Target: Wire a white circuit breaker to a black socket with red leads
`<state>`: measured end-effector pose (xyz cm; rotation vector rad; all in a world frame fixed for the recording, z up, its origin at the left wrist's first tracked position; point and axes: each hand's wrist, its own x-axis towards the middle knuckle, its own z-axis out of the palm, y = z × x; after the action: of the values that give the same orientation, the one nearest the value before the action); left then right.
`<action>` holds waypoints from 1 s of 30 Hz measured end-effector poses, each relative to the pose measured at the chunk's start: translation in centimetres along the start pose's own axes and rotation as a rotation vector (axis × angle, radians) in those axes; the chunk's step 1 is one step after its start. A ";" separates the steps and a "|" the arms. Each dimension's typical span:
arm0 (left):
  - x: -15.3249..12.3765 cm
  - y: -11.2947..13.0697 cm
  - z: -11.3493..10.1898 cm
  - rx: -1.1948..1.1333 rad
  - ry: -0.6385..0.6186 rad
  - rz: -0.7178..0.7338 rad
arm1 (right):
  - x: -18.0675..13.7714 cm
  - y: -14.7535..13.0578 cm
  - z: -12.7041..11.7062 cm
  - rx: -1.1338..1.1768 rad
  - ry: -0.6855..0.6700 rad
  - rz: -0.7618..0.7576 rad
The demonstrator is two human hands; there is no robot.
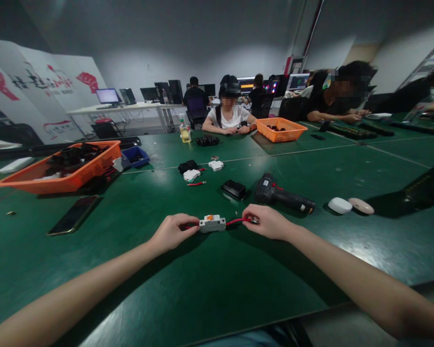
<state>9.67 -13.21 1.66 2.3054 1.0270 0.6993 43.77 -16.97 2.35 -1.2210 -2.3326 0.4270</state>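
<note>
A white circuit breaker (212, 223) with an orange switch sits on the green table in front of me. Short red wires come out of both its ends. My left hand (174, 231) is closed in a pinch around the wire at the breaker's left end, fingertips close to the housing. On the other side, my right hand (269, 221) pinches the right red wire (235, 221) near its metal end lug (255, 220). Farther back lie two more white breakers (192, 175), a loose red wire (196, 183) and a black case (233, 189).
A black power screwdriver (284, 194) lies beyond my right hand, with a white case (339, 206) to its right. At left are a phone (74, 215), an orange basket (63, 168) and a blue bin (135, 157). Across the table, a person sits beside another orange basket (282, 129).
</note>
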 end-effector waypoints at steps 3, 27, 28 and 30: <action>0.0 0.1 -0.1 0.009 -0.002 -0.002 | 0.0 -0.1 0.0 0.009 0.010 -0.009; 0.0 -0.3 0.1 0.042 -0.004 0.013 | -0.2 0.1 0.3 -0.075 -0.068 -0.068; 0.0 -0.3 0.1 0.042 -0.004 0.013 | -0.1 0.1 0.3 -0.074 -0.057 -0.068; 0.0 -0.3 0.1 0.039 -0.003 0.014 | -0.1 -0.1 0.3 -0.067 -0.030 -0.073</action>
<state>9.58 -13.07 1.42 2.3486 1.0319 0.6867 43.63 -17.12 2.12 -1.1633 -2.4265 0.3478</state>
